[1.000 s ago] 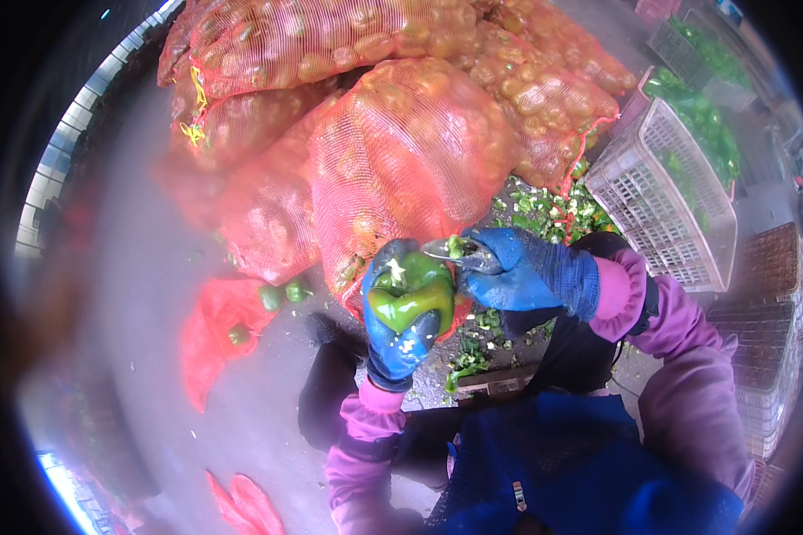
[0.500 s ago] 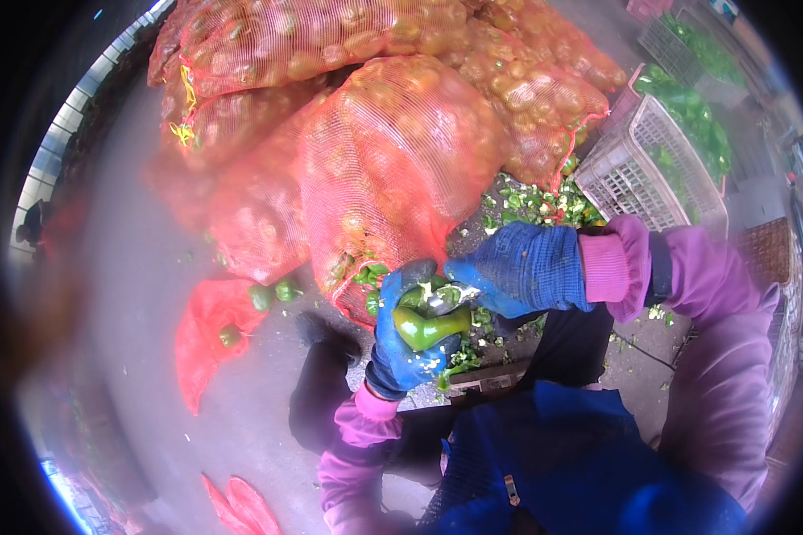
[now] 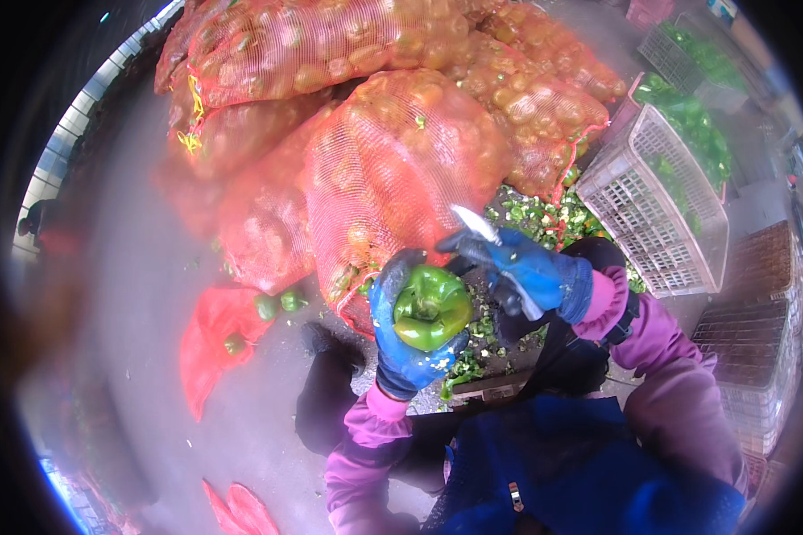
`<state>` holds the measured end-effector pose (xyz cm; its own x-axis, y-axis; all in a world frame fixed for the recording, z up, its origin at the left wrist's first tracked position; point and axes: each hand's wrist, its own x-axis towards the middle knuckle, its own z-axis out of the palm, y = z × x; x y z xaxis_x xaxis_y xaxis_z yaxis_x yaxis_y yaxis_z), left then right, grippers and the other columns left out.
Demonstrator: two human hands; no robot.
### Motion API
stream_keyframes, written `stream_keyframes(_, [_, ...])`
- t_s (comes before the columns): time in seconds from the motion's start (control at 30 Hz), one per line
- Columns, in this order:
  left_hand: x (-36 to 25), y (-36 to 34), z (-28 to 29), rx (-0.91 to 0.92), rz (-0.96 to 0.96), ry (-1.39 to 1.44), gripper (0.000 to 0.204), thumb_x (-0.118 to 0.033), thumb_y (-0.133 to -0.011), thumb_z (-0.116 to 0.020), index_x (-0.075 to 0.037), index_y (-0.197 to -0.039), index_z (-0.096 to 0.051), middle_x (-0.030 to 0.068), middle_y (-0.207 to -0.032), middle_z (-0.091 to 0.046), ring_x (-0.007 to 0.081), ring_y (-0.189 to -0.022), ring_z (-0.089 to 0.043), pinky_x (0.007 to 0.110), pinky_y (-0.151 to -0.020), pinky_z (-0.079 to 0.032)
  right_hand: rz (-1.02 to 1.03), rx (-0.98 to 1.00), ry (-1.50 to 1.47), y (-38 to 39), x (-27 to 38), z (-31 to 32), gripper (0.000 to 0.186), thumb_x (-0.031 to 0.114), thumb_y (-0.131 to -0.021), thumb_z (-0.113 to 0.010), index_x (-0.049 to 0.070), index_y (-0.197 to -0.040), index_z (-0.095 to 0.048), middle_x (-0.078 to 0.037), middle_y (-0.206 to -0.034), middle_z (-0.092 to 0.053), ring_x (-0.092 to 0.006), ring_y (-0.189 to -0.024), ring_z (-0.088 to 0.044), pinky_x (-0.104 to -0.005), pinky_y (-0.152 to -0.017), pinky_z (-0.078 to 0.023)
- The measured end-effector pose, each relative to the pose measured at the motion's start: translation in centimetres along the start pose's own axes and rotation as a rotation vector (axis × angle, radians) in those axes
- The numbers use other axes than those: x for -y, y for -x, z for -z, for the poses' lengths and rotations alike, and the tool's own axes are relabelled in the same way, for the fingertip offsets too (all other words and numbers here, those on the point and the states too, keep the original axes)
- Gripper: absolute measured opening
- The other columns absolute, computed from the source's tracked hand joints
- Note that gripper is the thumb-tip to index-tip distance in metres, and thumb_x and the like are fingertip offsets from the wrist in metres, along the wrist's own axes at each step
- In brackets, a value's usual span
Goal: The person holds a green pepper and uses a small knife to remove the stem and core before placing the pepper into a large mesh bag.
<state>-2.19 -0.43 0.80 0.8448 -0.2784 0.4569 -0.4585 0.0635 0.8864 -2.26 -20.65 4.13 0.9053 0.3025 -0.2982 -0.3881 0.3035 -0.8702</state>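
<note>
Clock centred on pepper (image 3: 430,312) in left hand (image 3: 396,343). Twelve: front sack (image 3: 401,178), other sacks (image 3: 330,49) heaped behind. Two: right hand (image 3: 531,267) with knife (image 3: 478,224); beyond it, crate (image 3: 629,187). Half past one: trimmings (image 3: 528,214) on floor (image 3: 156,357), between front sack and crate. Three: stacked baskets (image 3: 740,348). Nine: two peppers (image 3: 292,301). Between eight and nine: netting (image 3: 203,357), third pepper (image 3: 234,344) on it.

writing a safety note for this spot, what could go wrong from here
1. The left hand cups the green pepper near the exposed blade of the knife in the right hand; a slip could cut the glove or fingers.
2. The pepper looks glossy, so it might slide in the gloved grip.
3. Chopped green scraps litter the ground, so footing could be slippery.
</note>
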Motion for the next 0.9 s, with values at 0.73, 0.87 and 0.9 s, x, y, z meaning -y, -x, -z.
stream_keyframes(0.73, [26.8, 13.6, 14.3, -0.066, 0.892, -0.665, 0.025, -0.019, -0.075, -0.066, -0.012, -0.099, -0.068, 0.0154, -0.088, -0.069, 0.0277, -0.082, -0.066, 0.037, -0.074, -0.052, 0.571, -0.571, -0.415, 10.2, 7.5, 30.7, 0.043, 0.023, -0.096, -0.049, 0.002, -0.133, -0.046, -0.019, -0.130, -0.052, -0.0172, -0.075, -0.066, -0.0263, -0.060, -0.056])
stream_keyframes(0.87, [28.3, 15.9, 7.1, 0.016, 0.959, -1.049, 0.058, -0.025, -0.075, -0.064, -0.013, -0.130, -0.048, 0.0234, -0.132, -0.047, 0.0410, -0.114, -0.054, 0.046, -0.095, -0.045, 0.226, -0.224, -0.429, 2.8, 3.9, 17.4, 0.042, 0.018, -0.098, -0.045, -0.001, -0.135, -0.040, -0.016, -0.126, -0.054, -0.0102, -0.078, -0.062, -0.0221, -0.057, -0.054])
stream_keyframes(0.9, [30.1, 17.8, 6.8, -0.145, 0.798, -1.177, 0.071, -0.028, -0.076, -0.065, -0.013, -0.140, -0.038, 0.0241, -0.142, -0.038, 0.0428, -0.118, -0.051, 0.047, -0.098, -0.043, 0.134, -0.159, -0.406, 0.9, 3.2, 14.5, 0.042, 0.017, -0.099, -0.045, -0.002, -0.135, -0.039, -0.015, -0.125, -0.055, -0.0085, -0.079, -0.061, -0.0210, -0.057, -0.053])
